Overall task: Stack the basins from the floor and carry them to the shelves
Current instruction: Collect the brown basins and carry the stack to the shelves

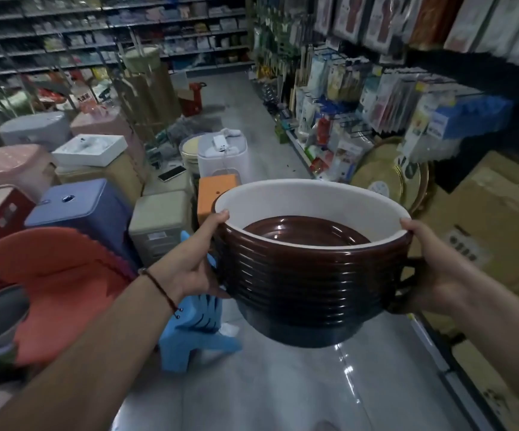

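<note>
Carrying, not stacking: nested brown basins [311, 275] held off the floor [283, 384], mid-aisle, between both hands. Judged from the many rims showing down the side, stacking done; walk to the shelves in hand.

Far left: red plastic chair [62, 275], blue stool [74, 209], pink stool [9, 166], crowded close. Near the left forearm, pale blue step stool [196, 334] on the floor, below and left of the stack.

Left hand [189, 269] gripping the stack's left side, thumb hooked over the top rim, fingers hidden behind the wall, presumably curled under. Cord bracelet [158, 287] at the wrist.

Centre: white inner wall of the top basin, dark brown bottom visible inside. Stack level, perhaps tilted slightly toward the camera.

Right hand [432, 262] clasping the right side, thumb on the rim, fingers wrapped around the stack's side near a dark handle loop.

Right: cardboard boxes [485, 219] low down, gold trays [388, 175] leaning just beyond the stack, shelves [376, 73] of packaged goods above.

Next move calls for steady, even grip on both sides, keeping clear of the step stool and the floor clutter, and choosing a free shelf spot; none visible yet from here.
</note>
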Demonstrator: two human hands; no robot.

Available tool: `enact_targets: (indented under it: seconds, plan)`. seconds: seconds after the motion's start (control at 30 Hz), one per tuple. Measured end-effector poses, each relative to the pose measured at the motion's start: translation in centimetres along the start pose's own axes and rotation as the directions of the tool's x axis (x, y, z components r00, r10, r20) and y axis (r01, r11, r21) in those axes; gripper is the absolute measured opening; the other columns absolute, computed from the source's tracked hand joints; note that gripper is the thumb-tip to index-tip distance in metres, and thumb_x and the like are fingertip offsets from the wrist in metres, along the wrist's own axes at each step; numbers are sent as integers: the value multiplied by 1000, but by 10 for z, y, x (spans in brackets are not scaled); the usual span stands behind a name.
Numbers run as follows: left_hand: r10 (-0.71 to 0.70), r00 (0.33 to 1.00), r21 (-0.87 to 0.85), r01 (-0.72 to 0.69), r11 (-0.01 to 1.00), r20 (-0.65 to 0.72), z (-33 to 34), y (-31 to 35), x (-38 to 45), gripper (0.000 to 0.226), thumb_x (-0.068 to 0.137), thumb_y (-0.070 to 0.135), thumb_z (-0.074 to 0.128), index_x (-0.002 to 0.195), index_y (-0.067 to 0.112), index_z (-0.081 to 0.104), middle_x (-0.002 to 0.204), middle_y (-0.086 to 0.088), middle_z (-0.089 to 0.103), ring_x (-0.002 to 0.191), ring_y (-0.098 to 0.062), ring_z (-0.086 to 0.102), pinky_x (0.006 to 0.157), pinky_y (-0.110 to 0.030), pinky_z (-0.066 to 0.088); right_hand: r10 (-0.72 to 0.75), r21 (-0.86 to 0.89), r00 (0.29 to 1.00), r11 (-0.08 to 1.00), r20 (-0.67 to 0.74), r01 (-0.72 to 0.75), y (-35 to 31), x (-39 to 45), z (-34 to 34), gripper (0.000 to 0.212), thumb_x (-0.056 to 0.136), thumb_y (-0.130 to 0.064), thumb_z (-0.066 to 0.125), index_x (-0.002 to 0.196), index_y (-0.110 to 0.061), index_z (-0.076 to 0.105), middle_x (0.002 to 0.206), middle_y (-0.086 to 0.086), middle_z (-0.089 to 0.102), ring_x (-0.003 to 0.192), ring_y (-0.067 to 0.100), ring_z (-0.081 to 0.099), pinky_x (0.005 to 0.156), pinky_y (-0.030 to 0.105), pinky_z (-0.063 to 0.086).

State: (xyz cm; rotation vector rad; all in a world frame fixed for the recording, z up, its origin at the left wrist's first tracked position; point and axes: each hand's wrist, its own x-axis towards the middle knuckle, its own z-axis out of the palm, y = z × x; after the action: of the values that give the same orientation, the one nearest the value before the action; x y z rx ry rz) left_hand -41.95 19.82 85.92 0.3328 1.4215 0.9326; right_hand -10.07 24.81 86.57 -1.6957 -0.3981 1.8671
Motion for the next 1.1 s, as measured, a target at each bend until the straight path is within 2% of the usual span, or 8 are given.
enact_targets:
  seconds: [0.13, 0.23, 0.3, 0.47, 0.67, 0.83, 1.0, 1.1]
  plan:
    - [-12, 999, -50, 10, 999, -48, 21, 54, 53, 52, 79, 68, 58, 104, 23, 59, 114, -20, 64, 109, -46, 58, 98, -66, 39, 1, -54, 1000, 999, 24, 0, -82, 35, 30, 70, 74, -65, 64, 118, -13, 54, 111, 18, 55, 97, 40, 52, 83, 52, 45]
    - [-11, 995, -100, 2, 995, -95, 22, 93, 95, 49, 83, 68, 54, 99, 22, 60, 106, -21, 65, 109, -46, 57, 102, -69, 33, -4, -83, 999, 997, 54, 9, -130, 71, 60, 68, 75, -64, 64, 111, -8, 51, 110, 18, 56, 97, 40, 53, 93, 55, 43]
    - [-18, 993, -135, 2, 991, -119, 19, 120, 127, 49, 84, 68, 53, 99, 22, 61, 105, -19, 64, 109, -46, 56, 101, -71, 32, 20, -98, 997, 995, 70, -13, -160, 97, 83, 72, 72, -64, 67, 113, -6, 52, 112, 19, 58, 99, 41, 54, 92, 55, 44]
    - [-35, 991, -166, 14, 986, -127, 3, 183, 233, 49, 82, 67, 55, 104, 24, 63, 106, -16, 65, 101, -39, 59, 89, -63, 43, 42, -150, 999, 988, 32, -37, -231, 168, 156, 63, 79, -61, 64, 98, -2, 52, 96, 19, 58, 82, 38, 54, 60, 46, 43]
    - [-81, 995, -161, 71, 984, -57, 0, 285, 362, 76, 69, 68, 68, 132, 28, 53, 124, -20, 62, 107, -44, 59, 75, -67, 49, 79, -134, 996, 987, -39, -83, -323, 259, 232, 59, 83, -58, 61, 85, 0, 51, 86, 26, 53, 75, 41, 49, 57, 47, 39]
    - [-121, 992, -80, 118, 990, -34, 23, 367, 439, 77, 68, 70, 70, 133, 36, 49, 126, -23, 55, 106, -48, 55, 81, -71, 46, 128, -39, 990, 991, -62, -131, -395, 325, 251, 67, 76, -62, 66, 116, -10, 53, 104, 24, 53, 87, 43, 50, 60, 52, 42]
    - [-135, 990, -18, 135, 991, -34, 65, 440, 525, 74, 69, 70, 68, 128, 27, 55, 130, -17, 57, 111, -47, 55, 86, -73, 42, 144, 17, 987, 990, -70, -143, -479, 403, 257, 75, 68, -63, 71, 116, -7, 55, 113, 23, 52, 98, 43, 50, 86, 56, 44]
    - [-141, 990, -10, 141, 990, -9, 98, 477, 582, 77, 66, 71, 70, 127, 26, 56, 130, -21, 58, 114, -49, 55, 93, -73, 36, 118, 27, 993, 993, -29, -117, -535, 447, 257, 70, 74, -62, 67, 107, -2, 58, 97, 21, 56, 87, 40, 51, 94, 51, 41]
